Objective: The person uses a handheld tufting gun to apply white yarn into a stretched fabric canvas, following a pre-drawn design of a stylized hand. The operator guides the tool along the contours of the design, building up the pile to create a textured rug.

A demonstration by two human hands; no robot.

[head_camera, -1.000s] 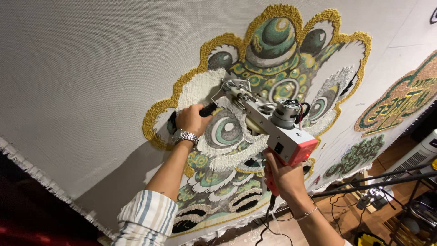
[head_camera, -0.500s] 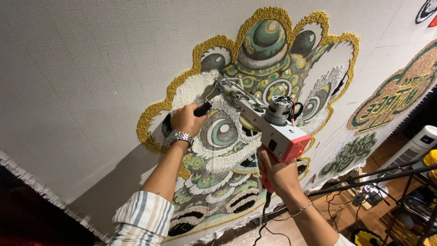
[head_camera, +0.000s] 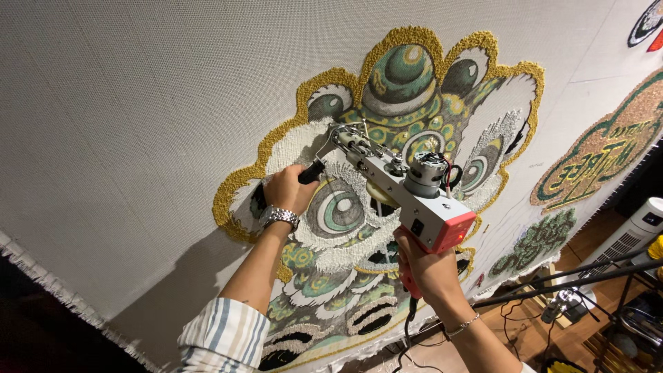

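Both hands grip a tufting gun (head_camera: 404, 190): left hand (head_camera: 289, 190) closed round its black front handle, right hand (head_camera: 423, 266) round the rear grip (mostly hidden). Its needle tip meets the stretched cloth (head_camera: 138, 124) at the lion design's (head_camera: 387, 173) ten o'clock; yarn detail unclear.

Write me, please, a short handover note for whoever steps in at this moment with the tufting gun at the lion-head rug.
Left hand: closed round the black front handle of the tufting gun; steel watch on that wrist.
Right hand: gripping the red rear grip below the gun body, cord hanging from it.
Gun: held up to the stretched grey cloth, its needle end at the white patch left of the head's middle.
Done: the lion-head design shows a gold border, green eyes and white areas filled.
Left: I cannot tell from here which patches remain unfilled; check round the needle.
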